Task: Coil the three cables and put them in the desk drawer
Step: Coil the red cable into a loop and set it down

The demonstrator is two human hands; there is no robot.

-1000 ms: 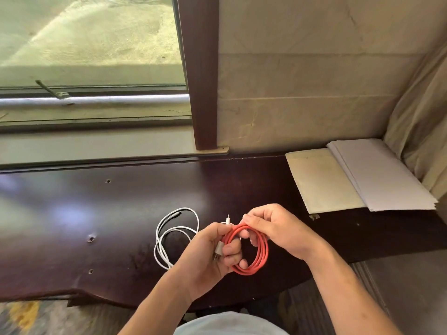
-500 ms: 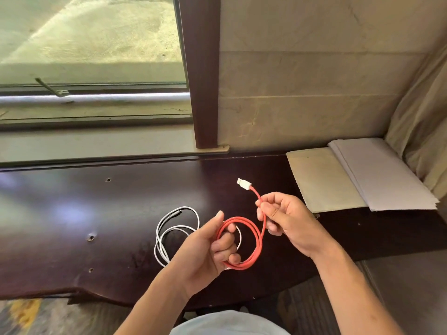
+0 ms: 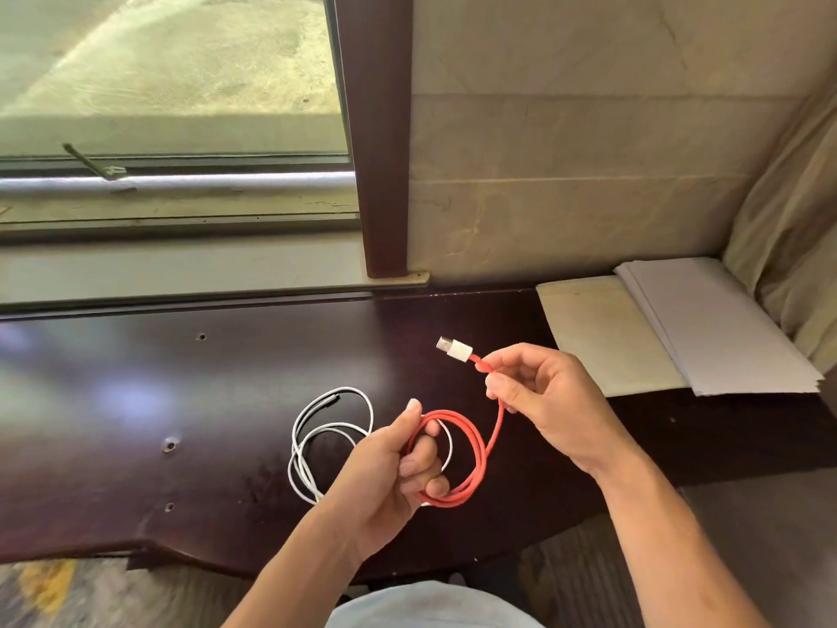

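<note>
Room: window-side desk (image 3: 181, 401), papers (image 3: 706, 328), curtain (image 3: 788, 228).

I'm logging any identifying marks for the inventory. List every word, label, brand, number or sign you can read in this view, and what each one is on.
None can be read.
Red cable and its white plug: no marking visible.
White cable on the desk: no marking visible.
Stack of papers and cream sheet: the faces that show look blank.

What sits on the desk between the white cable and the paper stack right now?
In the head view, both hands fill that stretch: the left hand grips the red cable coil, the right hand pinches its plug end. Between white cable and paper stack, nothing else.
</note>
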